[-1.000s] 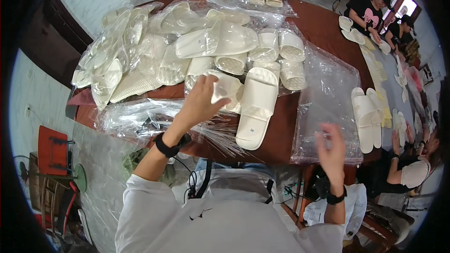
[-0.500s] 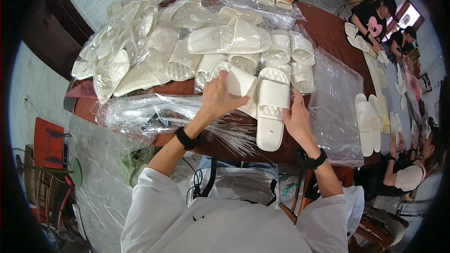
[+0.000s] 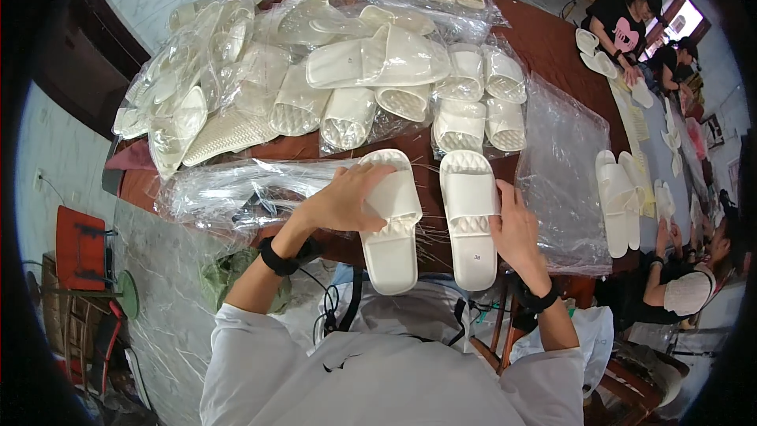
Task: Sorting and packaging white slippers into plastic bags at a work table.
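Looking down with the head view, I see the brown-covered table (image 3: 544, 39) curving away, its near edge just in front of the person's waist. A left slipper (image 3: 393, 256) and a right slipper (image 3: 471, 170), both white, stand side by side at that edge, toes pointing far, heels reaching out past it. A narrow gap of brown cloth parts them, with some thin strands crossing it. Beyond the toes there's only a slim strip of room before the heap of bagged slippers (image 3: 371, 61) spreads over the far and left side. On the left, a bundle of clear plastic (image 3: 225, 193) crowds the near edge; on the right, flat clear bags (image 3: 564, 181) take up the space, and past them a pair of loose white slippers (image 3: 611, 197) sits by the right rim. The widest bare cloth lies far right.

The left hand (image 3: 341, 201) is partly curled, fingers over the left slipper's strap and thumb spread down at the strap's near edge, gripping it from the left. The right hand (image 3: 518, 230) is less bent: its fingers lie along the right slipper's outer side, thumb at the strap's edge, holding it from the right.
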A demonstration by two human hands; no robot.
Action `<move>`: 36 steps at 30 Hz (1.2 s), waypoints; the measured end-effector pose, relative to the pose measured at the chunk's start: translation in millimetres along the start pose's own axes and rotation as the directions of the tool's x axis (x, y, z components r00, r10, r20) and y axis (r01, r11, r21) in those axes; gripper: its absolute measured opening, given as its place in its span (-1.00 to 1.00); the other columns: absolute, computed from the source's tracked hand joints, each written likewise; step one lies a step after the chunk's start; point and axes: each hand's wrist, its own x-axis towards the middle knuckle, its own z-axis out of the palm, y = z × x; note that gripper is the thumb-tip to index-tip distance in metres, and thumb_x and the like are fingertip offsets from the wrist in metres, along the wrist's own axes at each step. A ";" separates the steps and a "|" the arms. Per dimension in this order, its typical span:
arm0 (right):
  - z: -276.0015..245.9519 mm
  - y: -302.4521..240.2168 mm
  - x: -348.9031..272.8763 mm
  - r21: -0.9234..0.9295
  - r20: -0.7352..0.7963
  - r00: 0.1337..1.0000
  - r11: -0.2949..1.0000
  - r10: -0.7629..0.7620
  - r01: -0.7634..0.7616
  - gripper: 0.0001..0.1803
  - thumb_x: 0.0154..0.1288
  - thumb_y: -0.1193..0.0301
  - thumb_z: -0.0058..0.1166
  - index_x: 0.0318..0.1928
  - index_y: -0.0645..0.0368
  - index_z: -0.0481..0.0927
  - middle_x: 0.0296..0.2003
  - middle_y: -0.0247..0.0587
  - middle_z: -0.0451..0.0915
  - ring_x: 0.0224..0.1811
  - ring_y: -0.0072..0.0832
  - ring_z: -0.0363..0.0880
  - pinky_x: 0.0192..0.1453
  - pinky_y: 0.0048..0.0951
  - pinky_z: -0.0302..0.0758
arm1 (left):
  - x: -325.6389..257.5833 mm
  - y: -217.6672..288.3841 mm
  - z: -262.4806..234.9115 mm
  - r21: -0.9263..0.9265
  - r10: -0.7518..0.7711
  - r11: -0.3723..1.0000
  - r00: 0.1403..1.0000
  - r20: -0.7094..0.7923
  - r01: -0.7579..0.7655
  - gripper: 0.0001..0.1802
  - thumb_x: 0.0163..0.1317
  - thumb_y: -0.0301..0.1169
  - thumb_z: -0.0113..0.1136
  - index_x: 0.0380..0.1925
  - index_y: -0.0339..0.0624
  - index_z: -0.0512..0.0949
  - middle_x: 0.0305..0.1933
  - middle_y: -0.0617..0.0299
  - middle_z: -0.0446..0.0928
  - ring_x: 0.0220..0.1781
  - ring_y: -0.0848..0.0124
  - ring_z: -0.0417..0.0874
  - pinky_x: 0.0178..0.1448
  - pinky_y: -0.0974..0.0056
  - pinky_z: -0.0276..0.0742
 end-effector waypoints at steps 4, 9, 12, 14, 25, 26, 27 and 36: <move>4.3 -6.0 1.9 0.002 0.026 1.000 1.000 0.001 -0.001 -0.37 0.12 0.51 0.06 0.23 0.19 0.18 -0.04 0.15 0.42 -0.18 0.13 0.53 -0.16 -0.02 0.51 | -4.2 -9.1 17.6 0.018 -0.056 0.998 0.998 -0.023 0.057 -0.07 -0.11 -0.16 0.41 0.32 -0.08 0.23 0.27 -0.08 0.28 0.34 -0.01 0.24 0.38 -0.02 0.09; 11.0 -3.2 1.7 0.051 0.010 1.000 0.998 -0.022 0.022 -0.37 0.12 0.55 0.05 0.23 0.20 0.18 -0.04 0.18 0.40 -0.21 0.17 0.52 -0.17 0.01 0.50 | -8.0 -10.2 14.6 0.017 0.036 0.999 0.993 -0.108 -0.035 -0.12 -0.08 -0.17 0.43 0.29 -0.08 0.28 0.24 -0.06 0.30 0.28 0.00 0.28 0.35 -0.02 0.14; 11.8 -1.5 0.8 0.065 -0.017 1.000 0.998 -0.022 0.023 -0.37 0.13 0.57 0.05 0.23 0.22 0.18 -0.03 0.20 0.39 -0.20 0.19 0.51 -0.17 0.02 0.49 | 0.2 -0.4 -2.1 0.008 0.027 1.000 0.988 -0.153 -0.026 -0.24 -0.03 -0.23 0.41 0.21 -0.10 0.36 0.15 -0.01 0.37 0.22 0.03 0.34 0.32 0.03 0.21; 12.6 -2.5 0.5 0.077 -0.021 0.999 0.997 -0.027 0.028 -0.37 0.13 0.58 0.05 0.23 0.22 0.18 -0.04 0.20 0.39 -0.19 0.20 0.51 -0.16 0.03 0.49 | 4.2 3.6 -5.7 0.004 0.054 0.998 0.966 -0.254 -0.055 -0.49 0.04 -0.35 0.34 0.05 -0.13 0.49 0.01 0.07 0.47 0.12 0.09 0.43 0.24 0.12 0.31; -3.0 -73.6 -19.2 0.173 -0.133 0.946 0.932 -0.297 0.317 -0.63 0.14 0.48 0.18 0.00 0.16 0.49 -0.30 -0.15 0.45 -0.33 -0.20 0.52 -0.28 -0.24 0.47 | -23.5 -0.3 -0.2 -0.287 -0.149 0.957 0.930 -0.337 0.049 -0.70 0.08 -0.52 0.25 -0.13 -0.19 0.58 -0.14 0.16 0.54 -0.10 0.29 0.55 -0.01 0.26 0.43; 5.7 -79.7 -20.7 0.196 -0.092 0.949 0.929 -0.303 0.315 -0.70 0.16 0.45 0.18 -0.06 0.12 0.51 -0.40 -0.24 0.44 -0.36 -0.30 0.52 -0.32 -0.30 0.46 | -26.2 -3.1 3.1 -0.304 -0.144 0.952 0.923 -0.357 0.032 -0.72 0.08 -0.53 0.24 -0.14 -0.18 0.58 -0.16 0.19 0.55 -0.14 0.32 0.55 -0.04 0.29 0.42; 13.7 -86.4 -20.2 0.199 -0.087 0.949 0.928 -0.304 0.315 -0.70 0.16 0.45 0.18 -0.06 0.12 0.51 -0.40 -0.24 0.44 -0.36 -0.30 0.52 -0.32 -0.30 0.46 | -29.7 -4.9 6.2 -0.321 -0.144 0.947 0.915 -0.377 0.016 -0.73 0.08 -0.54 0.23 -0.16 -0.18 0.59 -0.19 0.21 0.56 -0.17 0.36 0.55 -0.08 0.31 0.42; 71.9 -96.1 -11.6 0.040 -0.001 0.939 0.938 -0.344 0.344 -0.83 0.19 0.45 0.15 -0.20 0.11 0.51 -0.44 -0.24 0.50 -0.45 -0.29 0.56 -0.44 -0.27 0.47 | -42.4 10.8 19.1 -0.413 -0.178 0.911 0.911 -0.371 0.010 -0.74 0.01 -0.61 0.23 -0.25 -0.11 0.64 -0.26 0.20 0.52 -0.23 0.29 0.56 -0.18 0.29 0.48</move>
